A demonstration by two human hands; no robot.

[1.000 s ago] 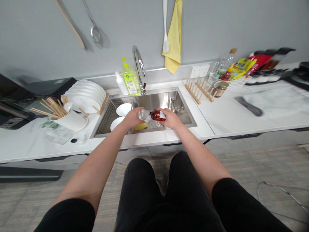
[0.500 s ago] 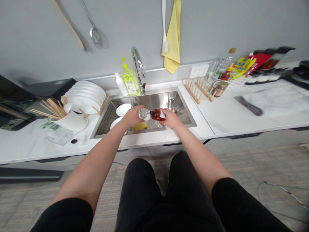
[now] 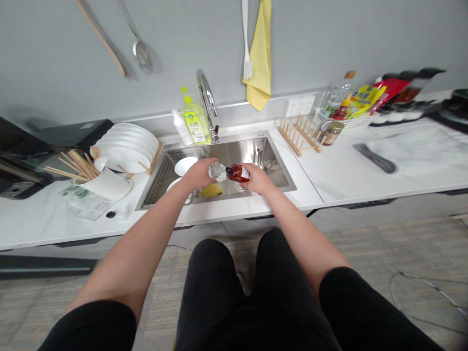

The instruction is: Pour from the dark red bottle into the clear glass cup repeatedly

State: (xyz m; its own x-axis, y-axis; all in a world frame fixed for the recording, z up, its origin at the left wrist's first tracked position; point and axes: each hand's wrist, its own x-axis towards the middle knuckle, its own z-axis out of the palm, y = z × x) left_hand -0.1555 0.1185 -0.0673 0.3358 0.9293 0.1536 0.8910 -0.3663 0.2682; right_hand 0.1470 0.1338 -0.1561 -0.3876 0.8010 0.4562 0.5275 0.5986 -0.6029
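Observation:
Over the sink (image 3: 288, 187), my left hand (image 3: 199, 173) is closed around a clear glass (image 3: 218, 171). My right hand (image 3: 257, 178) grips a reddish-brown bottle (image 3: 237, 172) with a pale label, tilted so that its dark neck points left at the glass. Neck and rim are very close; whether they touch I cannot tell. Whether any liquid is flowing does not show. Below the hands lies a yellow cloth or sponge (image 3: 211, 190) in the sink. White bowls (image 3: 185, 166) sit at the sink's left side, partly hidden by my left hand and forearm.
Behind the sink rise a faucet (image 3: 206, 97) and a yellow-green soap bottle (image 3: 194, 122). White plates (image 3: 126, 146) and a chopstick holder (image 3: 106, 184) stand left. A wooden rack (image 3: 300, 135), a jar (image 3: 333, 133) and a black cable (image 3: 375, 158) are on the right.
The view has shifted slightly. Both hands keep their hold on the glass and the bottle, in nearly the same pose.

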